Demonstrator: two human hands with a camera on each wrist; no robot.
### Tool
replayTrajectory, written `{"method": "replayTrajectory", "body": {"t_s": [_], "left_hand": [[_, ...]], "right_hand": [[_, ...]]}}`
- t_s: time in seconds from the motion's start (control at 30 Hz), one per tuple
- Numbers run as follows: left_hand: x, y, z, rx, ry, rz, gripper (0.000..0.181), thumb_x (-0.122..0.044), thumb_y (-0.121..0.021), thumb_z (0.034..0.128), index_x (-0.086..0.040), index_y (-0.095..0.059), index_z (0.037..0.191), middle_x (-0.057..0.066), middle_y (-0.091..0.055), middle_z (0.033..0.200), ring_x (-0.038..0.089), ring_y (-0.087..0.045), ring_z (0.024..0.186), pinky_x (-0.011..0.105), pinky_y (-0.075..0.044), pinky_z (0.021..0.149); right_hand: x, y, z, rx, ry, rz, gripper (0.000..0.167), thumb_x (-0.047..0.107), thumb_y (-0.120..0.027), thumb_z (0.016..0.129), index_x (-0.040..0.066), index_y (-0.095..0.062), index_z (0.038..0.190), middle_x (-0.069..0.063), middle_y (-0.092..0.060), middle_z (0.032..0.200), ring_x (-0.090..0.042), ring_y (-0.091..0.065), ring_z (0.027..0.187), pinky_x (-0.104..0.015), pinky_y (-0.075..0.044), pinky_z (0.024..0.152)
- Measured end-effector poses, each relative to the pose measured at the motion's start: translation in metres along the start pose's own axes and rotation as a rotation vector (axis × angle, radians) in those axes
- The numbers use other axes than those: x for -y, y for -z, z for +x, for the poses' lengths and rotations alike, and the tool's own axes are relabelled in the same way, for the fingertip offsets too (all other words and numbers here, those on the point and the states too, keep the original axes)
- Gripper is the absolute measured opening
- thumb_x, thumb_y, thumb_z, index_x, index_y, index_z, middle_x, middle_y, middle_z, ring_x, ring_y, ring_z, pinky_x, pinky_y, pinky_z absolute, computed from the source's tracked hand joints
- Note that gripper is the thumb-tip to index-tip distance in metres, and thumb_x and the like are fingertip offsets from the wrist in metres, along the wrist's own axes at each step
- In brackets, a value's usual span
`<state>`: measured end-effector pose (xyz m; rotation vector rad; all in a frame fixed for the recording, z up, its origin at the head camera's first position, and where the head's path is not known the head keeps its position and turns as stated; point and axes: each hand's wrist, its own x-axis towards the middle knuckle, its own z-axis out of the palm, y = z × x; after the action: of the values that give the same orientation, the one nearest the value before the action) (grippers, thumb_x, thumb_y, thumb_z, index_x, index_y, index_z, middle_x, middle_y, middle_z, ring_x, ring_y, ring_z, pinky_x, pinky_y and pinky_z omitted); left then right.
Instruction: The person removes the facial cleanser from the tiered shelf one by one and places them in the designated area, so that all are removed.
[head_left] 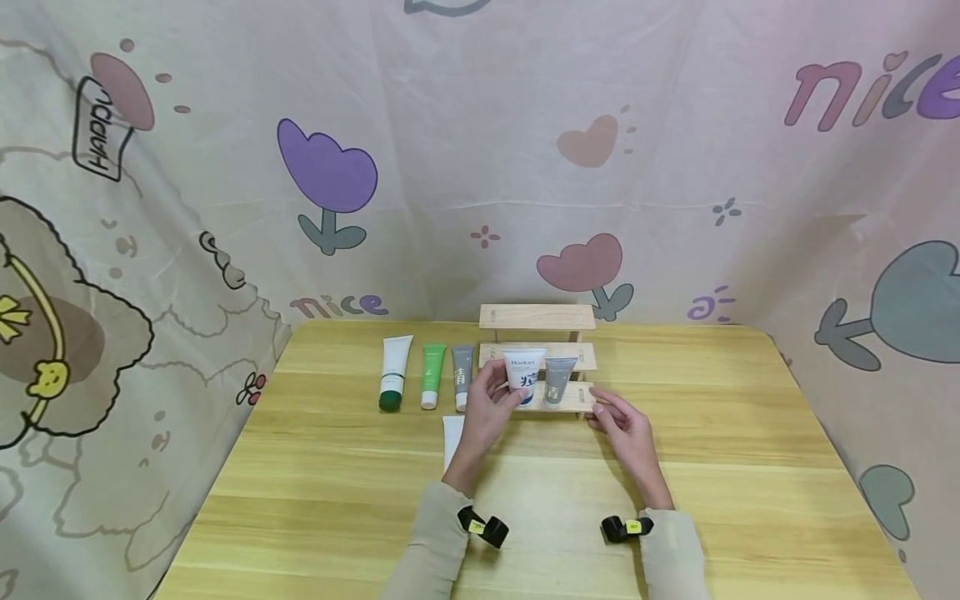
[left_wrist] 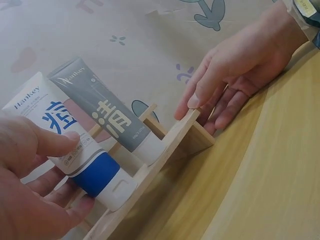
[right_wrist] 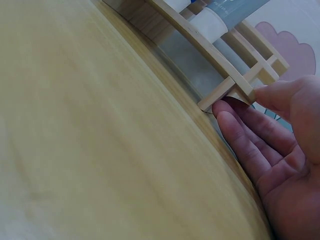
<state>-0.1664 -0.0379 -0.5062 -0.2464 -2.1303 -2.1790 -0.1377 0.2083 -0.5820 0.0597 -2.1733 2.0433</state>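
My left hand [head_left: 486,417] grips a white squeeze tube [head_left: 523,363] with blue lettering and a blue band, thumb across its front. In the left wrist view this tube stands cap down at the lowest tier of a small wooden step shelf [head_left: 536,315]. Beside it, a grey tube [head_left: 557,377] with pale lettering stands on its white cap, leaning slightly. My right hand [head_left: 628,432] holds the right end of the lowest tier; in the right wrist view the thumb [right_wrist: 277,95] touches the board's end and the fingers [right_wrist: 245,135] lie by its leg.
Left of the shelf lie a white tube with a green cap [head_left: 393,367], a green tube [head_left: 432,371] and another grey tube [head_left: 462,367]. A further white tube [head_left: 452,435] is partly hidden by my left arm. Behind the wooden table [head_left: 720,467] hangs a printed cloth [head_left: 465,125].
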Motion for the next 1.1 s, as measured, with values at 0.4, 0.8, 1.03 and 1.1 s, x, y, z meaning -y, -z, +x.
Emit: {"method": "replayTrajectory", "body": {"t_s": [0.4, 0.8, 1.03, 1.1], "left_hand": [[-0.032, -0.001, -0.009, -0.037, 0.005, 0.007, 0.04, 0.018, -0.068, 0.0855, 0.011, -0.058, 0.123, 0.032, -0.063, 0.122, 0.048, -0.06, 0.118, 0.057, -0.047, 0.105], [-0.006, 0.014, -0.006, -0.043, 0.06, -0.028, 0.043, 0.001, -0.069, 0.0951, 0.001, -0.054, 0.136, 0.02, -0.064, 0.128, 0.035, -0.061, 0.119, 0.047, -0.05, 0.104], [-0.012, 0.022, -0.011, -0.026, 0.07, -0.022, 0.048, -0.008, -0.067, 0.0991, -0.007, -0.049, 0.144, 0.017, -0.062, 0.133, 0.032, -0.06, 0.12, 0.047, -0.048, 0.107], [-0.012, 0.024, -0.013, -0.028, 0.07, -0.019, 0.05, -0.009, -0.066, 0.1002, -0.01, -0.047, 0.146, 0.017, -0.063, 0.132, 0.031, -0.06, 0.118, 0.047, -0.049, 0.105]], "right_hand": [[0.0, -0.002, 0.001, -0.005, -0.024, 0.008, 0.034, 0.007, -0.058, 0.105, -0.004, -0.061, 0.136, -0.031, -0.069, 0.115, -0.027, -0.074, 0.097, -0.032, -0.059, 0.084], [0.002, -0.002, 0.001, -0.002, -0.012, 0.016, 0.035, 0.008, -0.058, 0.105, -0.006, -0.06, 0.137, -0.032, -0.069, 0.113, -0.025, -0.074, 0.097, -0.032, -0.059, 0.085], [0.004, -0.001, 0.0, -0.006, -0.025, 0.005, 0.034, 0.01, -0.059, 0.105, -0.003, -0.061, 0.137, -0.031, -0.069, 0.115, -0.022, -0.074, 0.097, -0.032, -0.059, 0.085], [0.004, -0.001, 0.0, -0.008, -0.025, 0.0, 0.034, 0.01, -0.059, 0.105, -0.004, -0.061, 0.137, -0.032, -0.069, 0.114, -0.021, -0.074, 0.096, -0.031, -0.059, 0.084]]}}
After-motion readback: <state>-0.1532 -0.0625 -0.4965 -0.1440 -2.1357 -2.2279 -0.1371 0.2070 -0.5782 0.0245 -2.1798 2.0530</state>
